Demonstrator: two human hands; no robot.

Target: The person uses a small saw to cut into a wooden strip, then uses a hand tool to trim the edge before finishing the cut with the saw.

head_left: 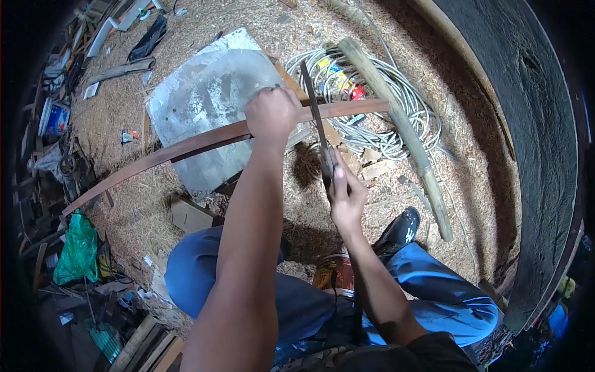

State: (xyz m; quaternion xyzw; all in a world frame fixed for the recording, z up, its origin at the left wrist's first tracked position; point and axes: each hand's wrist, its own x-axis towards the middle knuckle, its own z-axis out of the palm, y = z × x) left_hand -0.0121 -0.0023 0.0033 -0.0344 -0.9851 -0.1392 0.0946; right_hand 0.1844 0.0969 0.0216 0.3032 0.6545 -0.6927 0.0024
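A long, slightly curved reddish wooden strip (pixel 204 139) crosses the view from lower left to right. My left hand (pixel 273 115) is closed around it over the metal plate. My right hand (pixel 346 197) grips the handle of a long-bladed tool, whose dark narrow blade (pixel 314 105) points up and away and crosses the strip just right of my left hand. The kind of tool cannot be made out. The strip's right end overlaps a round wooden pole (pixel 403 130).
A worn metal plate (pixel 211 80) lies on the shavings-covered ground (pixel 458 204). Coiled cable (pixel 427 124) lies at upper right. A large dark curved timber (pixel 527 155) stands at the right. A green bag (pixel 77 251) and scrap wood are at left. A can (pixel 334 273) sits between the legs.
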